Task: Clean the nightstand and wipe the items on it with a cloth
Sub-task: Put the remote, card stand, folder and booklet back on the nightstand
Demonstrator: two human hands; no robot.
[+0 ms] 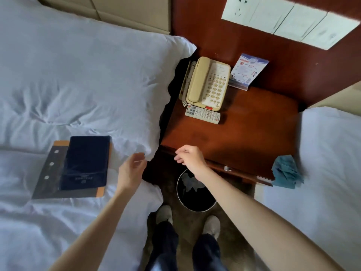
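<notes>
Both hands empty, left hand (132,169) open over bed edge, right hand (188,156) loosely curled at nightstand (244,133) front; cloth (286,172) lies on its right corner, so next: fetch it, wipe phone (207,84)

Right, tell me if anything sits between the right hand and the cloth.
Nothing visible does. The right hand hovers at the nightstand's front edge, holding nothing. The cloth lies at the front right corner. The top between them is bare; the phone and remote sit further back.
</notes>
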